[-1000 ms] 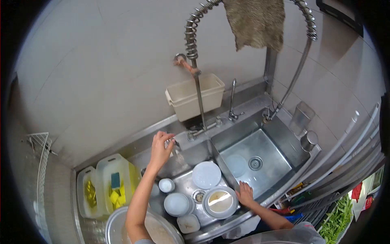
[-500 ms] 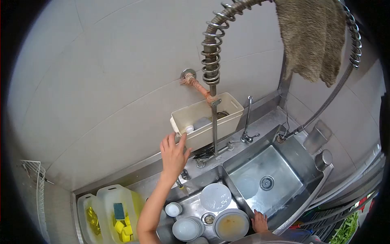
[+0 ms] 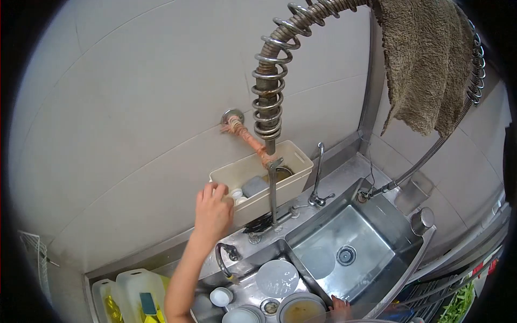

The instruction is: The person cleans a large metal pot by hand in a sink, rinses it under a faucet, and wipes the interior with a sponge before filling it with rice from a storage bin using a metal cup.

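Observation:
My left hand [image 3: 214, 212] is at the left end of a cream plastic bin [image 3: 285, 192] against the wall, fingers bent over its rim. Whatever those fingers hold is hidden behind the hand. Inside the bin lie small white pieces [image 3: 237, 192], a grey block [image 3: 254, 187] and a round metal item [image 3: 283, 173]. At the bottom of the view, my right hand [image 3: 339, 308] rests by the sink divider, close to a stack of plates [image 3: 301, 311] with a brownish residue on top. Only part of that hand shows, and it seems to hold nothing.
The left basin holds a large plate [image 3: 277, 278], a small bowl [image 3: 221, 296] and stacked bowls [image 3: 243, 315]. A spring hose [image 3: 267, 97] hangs ahead, with a brown towel [image 3: 425, 64] draped over it. A faucet [image 3: 319, 177] stands behind the right basin [image 3: 371, 237].
My left hand's spread fingers have curled in at the bin's left end. The view has tilted upward, so the sink sits lower and less of my right hand shows.

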`<state>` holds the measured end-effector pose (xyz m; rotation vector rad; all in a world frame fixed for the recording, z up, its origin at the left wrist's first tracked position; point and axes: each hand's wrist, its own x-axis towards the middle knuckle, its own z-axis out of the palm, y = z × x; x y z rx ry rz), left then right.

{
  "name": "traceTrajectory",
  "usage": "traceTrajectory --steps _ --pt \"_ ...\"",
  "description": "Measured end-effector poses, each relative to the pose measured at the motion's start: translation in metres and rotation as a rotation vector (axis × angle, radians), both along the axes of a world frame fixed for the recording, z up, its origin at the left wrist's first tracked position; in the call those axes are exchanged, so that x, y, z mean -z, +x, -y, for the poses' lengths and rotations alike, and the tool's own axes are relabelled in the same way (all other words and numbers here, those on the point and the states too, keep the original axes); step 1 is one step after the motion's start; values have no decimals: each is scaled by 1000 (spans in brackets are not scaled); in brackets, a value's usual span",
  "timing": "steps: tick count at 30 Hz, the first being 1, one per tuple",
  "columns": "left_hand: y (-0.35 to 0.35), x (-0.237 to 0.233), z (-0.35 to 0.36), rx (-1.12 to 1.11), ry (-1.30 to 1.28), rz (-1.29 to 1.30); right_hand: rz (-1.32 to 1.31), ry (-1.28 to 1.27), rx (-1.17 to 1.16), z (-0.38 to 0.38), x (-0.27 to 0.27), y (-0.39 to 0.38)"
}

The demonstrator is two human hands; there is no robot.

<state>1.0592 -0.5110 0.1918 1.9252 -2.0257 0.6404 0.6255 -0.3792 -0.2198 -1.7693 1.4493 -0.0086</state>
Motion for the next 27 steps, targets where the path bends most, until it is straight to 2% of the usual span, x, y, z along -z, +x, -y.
traceTrajectory --steps 2,4,7,11,14,16,17,20,23,25,27 --pt "23 -2 26 38 189 -109 -32 -95 -29 -3 -10 0" --pt "52 10 63 75 313 -79 -62 -179 -69 -10 -29 2" --pt "55 20 101 -95 683 113 -172 -243 -126 -13 -22 1" --pt "59 40 117 -97 824 197 -361 -287 -190 -16 7 -2" --pt "58 44 120 -92 816 180 -105 -263 -132 -8 -62 10" --pt "70 58 130 -136 720 165 -106 -275 -134 -5 -71 13" --pt "71 52 130 -106 771 150 -106 -280 -134 -5 -73 14" --pt "66 24 115 -72 655 -132 -96 -257 -145 -4 -76 13" --pt "78 -5 95 -152 624 -781 -85 -304 -166 -5 -83 13" --pt "67 -37 52 -157 452 -1021 -74 -318 -185 -4 -76 11" --pt "63 -54 8 -53 377 -1273 -58 -329 -177 -4 -81 11"
